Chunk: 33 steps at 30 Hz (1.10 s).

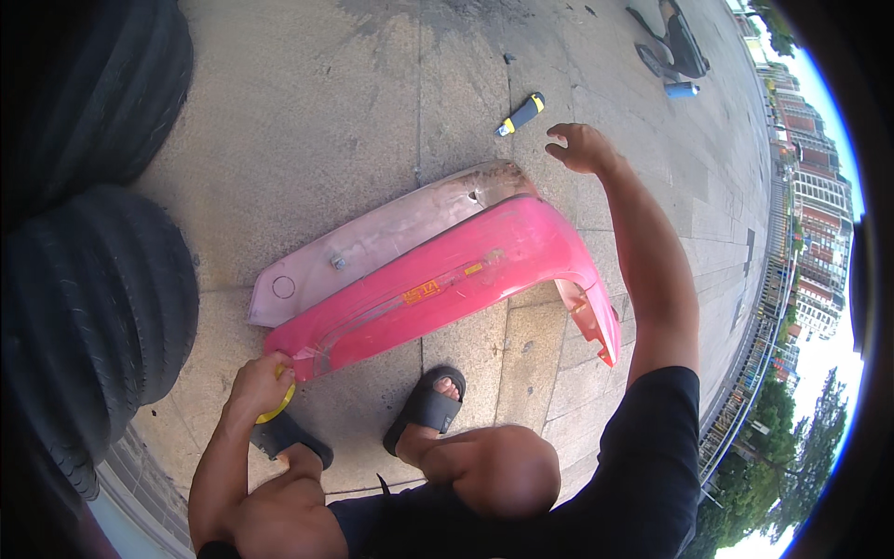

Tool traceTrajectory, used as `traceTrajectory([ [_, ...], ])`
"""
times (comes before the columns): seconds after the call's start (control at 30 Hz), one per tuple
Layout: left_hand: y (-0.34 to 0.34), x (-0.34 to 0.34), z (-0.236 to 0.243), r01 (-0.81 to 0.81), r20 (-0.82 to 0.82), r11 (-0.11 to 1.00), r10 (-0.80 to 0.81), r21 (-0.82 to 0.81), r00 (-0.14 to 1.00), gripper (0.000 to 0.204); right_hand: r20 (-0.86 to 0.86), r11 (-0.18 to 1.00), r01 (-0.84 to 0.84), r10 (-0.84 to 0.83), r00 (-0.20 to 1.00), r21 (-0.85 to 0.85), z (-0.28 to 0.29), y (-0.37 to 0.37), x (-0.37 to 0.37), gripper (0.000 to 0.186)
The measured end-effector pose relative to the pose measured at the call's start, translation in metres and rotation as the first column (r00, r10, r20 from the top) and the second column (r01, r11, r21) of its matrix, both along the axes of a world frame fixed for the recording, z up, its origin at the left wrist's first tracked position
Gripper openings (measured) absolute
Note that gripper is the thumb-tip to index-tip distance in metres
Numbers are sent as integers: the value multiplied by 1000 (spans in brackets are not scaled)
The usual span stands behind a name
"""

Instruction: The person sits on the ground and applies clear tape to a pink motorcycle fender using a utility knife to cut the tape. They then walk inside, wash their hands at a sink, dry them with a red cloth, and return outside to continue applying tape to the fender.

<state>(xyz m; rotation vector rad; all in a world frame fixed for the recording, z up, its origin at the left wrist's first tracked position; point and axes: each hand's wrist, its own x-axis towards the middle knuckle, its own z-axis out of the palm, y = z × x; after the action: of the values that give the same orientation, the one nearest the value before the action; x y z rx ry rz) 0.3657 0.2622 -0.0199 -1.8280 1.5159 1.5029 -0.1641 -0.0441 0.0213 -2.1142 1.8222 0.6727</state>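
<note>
A bright pink curved plastic vehicle panel (438, 270) lies aslant on the paving in front of me, with small yellow labels on it. A faded, paler pink panel (372, 233) lies against its far side. My left hand (256, 387) is closed around a yellow roll of tape (279, 401) at the pink panel's near left end, where shiny clear film shows. My right hand (582, 149) reaches out above the ground at the far right, fingers bent and apart, holding nothing. Just left of it lies a black and yellow utility knife (521, 114).
Stacked black tyres (102, 307) line the left side. My sandalled feet (428, 405) are close to the pink panel's near edge. Far right are a black object (675, 42) and a blue cylinder (682, 90); a railing (745, 354) runs beyond.
</note>
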Motion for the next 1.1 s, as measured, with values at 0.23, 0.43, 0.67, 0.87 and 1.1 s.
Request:
traceTrajectory([
  [0.23,11,5,-11,44,-55,995,-49,-87,997,29,168,997,-75,73,983,10,88,-29,90,39],
  [0.43,19,9,-18,-22,-153,986,-4,-168,988,31,224,997,41,-55,973,62,113,-65,97,33],
  [0.67,13,7,-15,-13,-86,991,1,-131,996,29,217,994,102,-92,972,-34,-55,-187,75,43],
  [0.87,5,2,-3,2,-27,995,-5,-97,1000,32,394,967,115,-17,919,-226,-136,-282,122,56],
  [1.1,1,-6,5,-124,2,992,124,21,992,36,417,861,30,215,883,-508,-193,-345,160,57],
])
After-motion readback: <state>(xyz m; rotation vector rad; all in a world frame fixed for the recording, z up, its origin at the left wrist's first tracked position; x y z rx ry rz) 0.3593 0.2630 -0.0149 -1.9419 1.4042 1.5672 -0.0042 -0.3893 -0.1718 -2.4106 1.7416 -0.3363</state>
